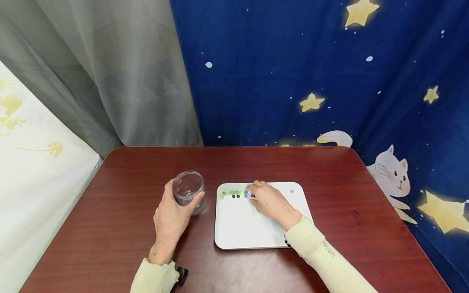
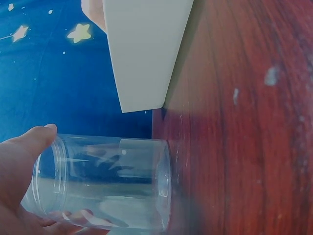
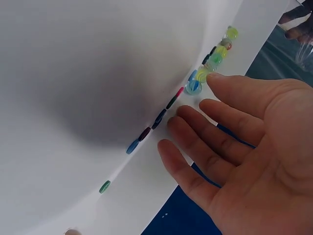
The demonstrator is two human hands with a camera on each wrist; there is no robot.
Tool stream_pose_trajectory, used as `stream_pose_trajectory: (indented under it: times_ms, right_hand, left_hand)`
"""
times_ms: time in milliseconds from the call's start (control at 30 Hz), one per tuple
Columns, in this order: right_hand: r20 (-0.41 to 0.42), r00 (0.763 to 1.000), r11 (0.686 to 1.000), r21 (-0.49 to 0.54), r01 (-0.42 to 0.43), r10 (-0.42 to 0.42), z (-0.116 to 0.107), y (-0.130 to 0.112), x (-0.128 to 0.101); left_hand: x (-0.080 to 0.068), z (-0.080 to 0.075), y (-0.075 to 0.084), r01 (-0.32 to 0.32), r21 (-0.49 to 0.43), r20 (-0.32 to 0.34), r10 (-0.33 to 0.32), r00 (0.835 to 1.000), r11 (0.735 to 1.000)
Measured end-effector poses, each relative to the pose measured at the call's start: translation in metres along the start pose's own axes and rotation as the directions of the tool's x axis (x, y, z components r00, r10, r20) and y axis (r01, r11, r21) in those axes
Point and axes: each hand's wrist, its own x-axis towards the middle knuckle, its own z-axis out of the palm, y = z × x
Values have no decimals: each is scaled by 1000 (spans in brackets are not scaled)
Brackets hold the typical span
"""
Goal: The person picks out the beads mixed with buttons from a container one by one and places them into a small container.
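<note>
Left hand (image 1: 171,221) curled round a clear jar (image 1: 188,188) near its rim, jar upright by the left side of a white tray (image 1: 253,230) on the table (image 1: 110,228). Right hand (image 1: 272,204) over the tray's far part, fingers loosely spread, thumb tip close by glass marbles (image 3: 215,59); contact cannot be told. Small flat beads (image 3: 145,133) lie lined up beside the marbles.

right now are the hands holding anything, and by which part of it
The left hand holds the clear cylindrical plastic jar around its side, near the rim. The right hand holds nothing visible.
</note>
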Motion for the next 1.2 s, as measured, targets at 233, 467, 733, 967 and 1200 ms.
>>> stream_pose_trajectory:
  times_ms: [233, 467, 733, 967, 1200]
  right_hand:
    - [2, 1000, 1000, -18, 11, -11, 6, -3, -1]
    - [13, 1000, 999, -39, -8, 8, 8, -3, 0]
    - [0, 1000, 999, -36, -16, 16, 10, -3, 1]
    - [-10, 1000, 999, -50, -8, 7, 9, -4, 2]
    - [-33, 999, 999, -34, -1, 0, 11, -2, 2]
  left_hand:
    - [-2, 0, -2, 3, 3, -2, -3, 1000, 1000]
    - [0, 0, 0, -1, 2, -2, 1, 1000, 1000]
    - [0, 1, 0, -11, 10, -17, 11, 1000, 1000]
    - [1, -1, 2, -9, 11, -13, 9, 1000, 1000]
    - [3, -1, 1, -13, 6, -9, 13, 1000, 1000]
